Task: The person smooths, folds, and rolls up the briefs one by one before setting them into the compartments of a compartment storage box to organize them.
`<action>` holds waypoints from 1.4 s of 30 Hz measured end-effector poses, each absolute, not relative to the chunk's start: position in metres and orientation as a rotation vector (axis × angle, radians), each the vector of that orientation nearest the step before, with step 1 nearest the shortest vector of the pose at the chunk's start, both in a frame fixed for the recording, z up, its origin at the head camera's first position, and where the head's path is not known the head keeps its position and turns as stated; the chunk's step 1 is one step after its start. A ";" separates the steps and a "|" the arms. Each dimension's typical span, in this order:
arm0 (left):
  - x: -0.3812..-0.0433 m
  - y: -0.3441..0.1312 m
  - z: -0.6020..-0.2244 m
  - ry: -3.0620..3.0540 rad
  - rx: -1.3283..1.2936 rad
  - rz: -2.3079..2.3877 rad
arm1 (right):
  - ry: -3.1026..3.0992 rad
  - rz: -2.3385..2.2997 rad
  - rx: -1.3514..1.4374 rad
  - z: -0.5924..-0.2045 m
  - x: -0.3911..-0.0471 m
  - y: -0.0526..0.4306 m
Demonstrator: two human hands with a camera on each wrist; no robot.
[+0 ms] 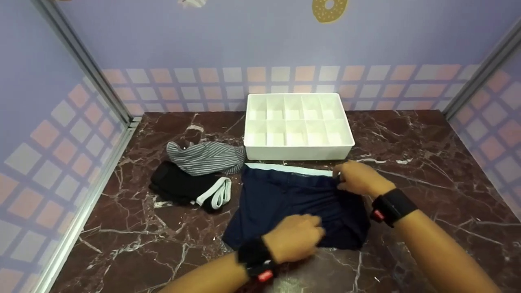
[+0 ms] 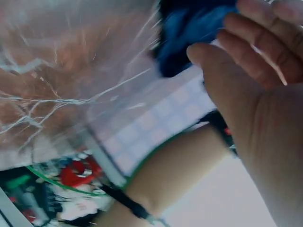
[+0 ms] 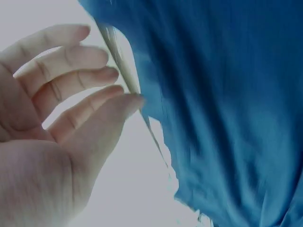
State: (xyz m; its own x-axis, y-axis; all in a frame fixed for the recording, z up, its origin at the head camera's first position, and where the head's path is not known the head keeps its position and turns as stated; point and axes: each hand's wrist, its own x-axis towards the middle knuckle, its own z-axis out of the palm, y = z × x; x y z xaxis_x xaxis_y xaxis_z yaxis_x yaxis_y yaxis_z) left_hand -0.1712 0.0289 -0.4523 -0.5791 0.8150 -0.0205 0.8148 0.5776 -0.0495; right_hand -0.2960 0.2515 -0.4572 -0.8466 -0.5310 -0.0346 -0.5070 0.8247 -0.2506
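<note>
Navy boxer briefs (image 1: 281, 203) lie spread out on the brown marbled table, their pale waistband towards the box. At the waistband's right corner, my right hand (image 1: 360, 178) pinches the edge between thumb and forefinger. In the right wrist view, the right hand's thumb (image 3: 102, 125) meets the cloth while the other fingers curve loosely. My left hand (image 1: 295, 238), blurred, hovers over the lower part of the briefs. Its fingers (image 2: 255, 52) look loose and hold nothing in the left wrist view, with navy cloth beyond them.
A white divided box (image 1: 299, 152) with several compartments stands behind the briefs, near the patterned wall. To the left lie a grey striped cloth garment (image 1: 207, 158) and a folded black garment (image 1: 179, 183) with a white band. Side panels (image 1: 44, 162) border the table.
</note>
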 end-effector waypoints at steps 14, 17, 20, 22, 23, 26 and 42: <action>-0.166 0.143 -0.489 -2.664 -1.295 0.259 | 2.870 -0.446 -0.930 -0.478 -0.298 0.289; -0.163 0.156 -0.488 -2.661 -1.215 0.283 | 2.880 -0.408 -0.913 -0.477 -0.295 0.290; -0.158 0.165 -0.486 -2.658 -1.239 0.255 | 2.875 -0.360 -0.862 -0.479 -0.292 0.291; -0.155 0.167 -0.485 -2.658 -1.311 0.203 | 2.878 -0.332 -0.832 -0.481 -0.289 0.292; -0.154 0.166 -0.484 -2.656 -1.356 0.174 | 2.881 -0.325 -0.828 -0.482 -0.288 0.293; -0.162 0.154 -0.478 -2.712 -1.520 0.046 | 2.889 -0.312 -0.835 -0.487 -0.285 0.299; -0.297 -0.044 -0.470 -2.866 -0.865 -0.122 | 2.998 -0.351 -0.964 -0.486 -0.274 0.269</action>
State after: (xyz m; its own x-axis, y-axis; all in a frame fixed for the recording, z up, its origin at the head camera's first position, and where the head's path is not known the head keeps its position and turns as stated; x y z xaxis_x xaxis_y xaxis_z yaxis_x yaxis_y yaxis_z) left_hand -0.2966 -0.0442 -0.4697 -0.8238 0.5433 0.1616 0.5550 0.8311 0.0355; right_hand -0.2743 0.2694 -0.4856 -0.8146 -0.5724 0.0932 -0.5785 0.7904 -0.2015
